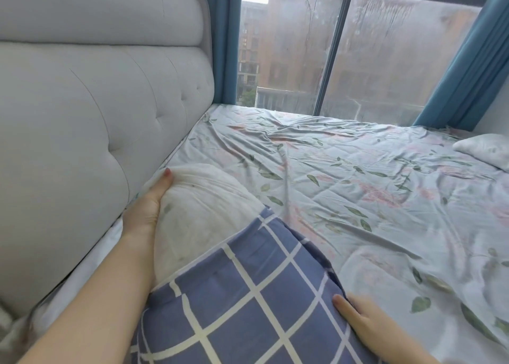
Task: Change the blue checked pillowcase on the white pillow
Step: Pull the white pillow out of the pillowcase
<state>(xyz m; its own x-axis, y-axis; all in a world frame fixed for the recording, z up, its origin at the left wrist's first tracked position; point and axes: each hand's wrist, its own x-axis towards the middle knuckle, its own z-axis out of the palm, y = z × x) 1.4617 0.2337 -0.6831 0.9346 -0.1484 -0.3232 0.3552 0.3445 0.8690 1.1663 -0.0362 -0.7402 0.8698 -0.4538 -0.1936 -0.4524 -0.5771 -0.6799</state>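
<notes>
The white pillow (203, 206) lies along the headboard at the lower left, its far half bare. The blue checked pillowcase (248, 303) with white lines covers the near half, its open edge running across the pillow's middle. My left hand (150, 204) grips the bare pillow's left side, thumb pressed on top near the headboard. My right hand (366, 325) rests against the pillowcase's right edge low in the view, fingers curled on the fabric; its lower fingers are hidden.
A grey padded headboard (82, 116) stands close on the left. The bed carries a wrinkled floral sheet (358, 184). A second floral pillow (487, 149) lies at the far right. Behind are a wet window (385, 47) and blue curtains (468, 69).
</notes>
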